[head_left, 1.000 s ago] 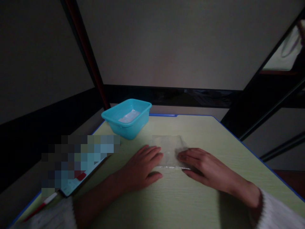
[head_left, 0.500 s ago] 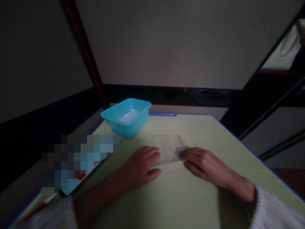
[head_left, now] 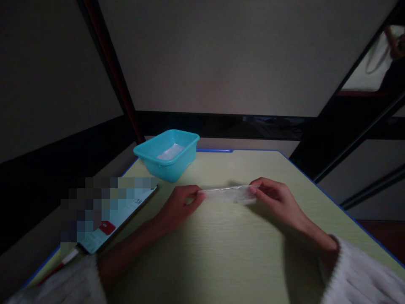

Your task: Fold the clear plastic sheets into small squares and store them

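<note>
- Clear plastic bag (head_left: 226,195), the centre from which clock positions are read, lies before a pale wall panel (head_left: 205,55), the largest surface, at 12 o'clock.
- Wood-grain tabletop (head_left: 221,261) with blue edging: extends beneath the bag. Whether the bag's lower edge touches it cannot be told.
- Light-blue rectangular plastic basin (head_left: 177,166): upright on the tabletop at 10 o'clock, near the far left corner.
- Touchscreen device (head_left: 123,215): at 9 o'clock, lit, much of its screen masked by coarse pixels; a red button and digits are visible.
- Right hand (head_left: 280,200): at 3 o'clock, thumb and index finger pinching the bag's right end; remaining fingers bent close together.
- Left hand (head_left: 180,207): at 9 o'clock, between device and bag, thumb and index finger pinching the left end; the other fingers' arrangement cannot be told.
- Whitish flat packet (head_left: 171,152): inside the basin, at 10 o'clock.
- Red-and-white slender stick (head_left: 69,256): at 8 o'clock, just beside the device's near end.
</note>
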Demonstrator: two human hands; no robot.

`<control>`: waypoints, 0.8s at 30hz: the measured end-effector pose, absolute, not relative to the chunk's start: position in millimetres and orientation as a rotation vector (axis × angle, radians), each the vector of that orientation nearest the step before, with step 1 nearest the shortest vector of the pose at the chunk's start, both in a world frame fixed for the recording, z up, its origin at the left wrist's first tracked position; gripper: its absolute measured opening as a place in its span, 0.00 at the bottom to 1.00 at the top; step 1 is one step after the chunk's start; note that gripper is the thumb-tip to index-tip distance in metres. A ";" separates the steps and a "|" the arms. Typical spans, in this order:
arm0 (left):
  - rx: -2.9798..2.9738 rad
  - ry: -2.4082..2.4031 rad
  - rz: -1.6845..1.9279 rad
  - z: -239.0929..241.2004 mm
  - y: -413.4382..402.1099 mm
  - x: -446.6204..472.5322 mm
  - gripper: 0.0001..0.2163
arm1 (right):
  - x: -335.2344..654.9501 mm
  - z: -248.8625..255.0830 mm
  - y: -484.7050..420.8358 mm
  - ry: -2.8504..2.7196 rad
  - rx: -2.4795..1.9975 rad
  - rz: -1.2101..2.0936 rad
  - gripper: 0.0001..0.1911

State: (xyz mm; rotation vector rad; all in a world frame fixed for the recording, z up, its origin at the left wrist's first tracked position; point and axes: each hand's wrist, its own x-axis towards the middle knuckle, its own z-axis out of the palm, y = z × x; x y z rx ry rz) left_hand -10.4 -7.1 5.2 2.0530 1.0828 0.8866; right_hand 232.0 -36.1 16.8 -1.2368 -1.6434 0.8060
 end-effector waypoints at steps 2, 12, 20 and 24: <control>1.816 0.990 0.868 13.4 -9.9 -9.5 0.11 | 230.0 22.2 -37.9 -1.549 -1.240 0.897 0.18; 1.129 0.952 0.679 17.1 -9.0 -4.5 0.13 | 225.8 18.8 -35.5 -1.231 -1.293 1.304 0.19; 1.236 1.209 0.647 2.4 5.3 -4.1 0.11 | 223.8 -5.5 -26.6 -1.405 -1.328 1.301 0.19; 1.246 1.231 0.731 1.4 5.7 -2.9 0.13 | 223.2 -4.4 -27.3 -1.394 -1.334 1.281 0.19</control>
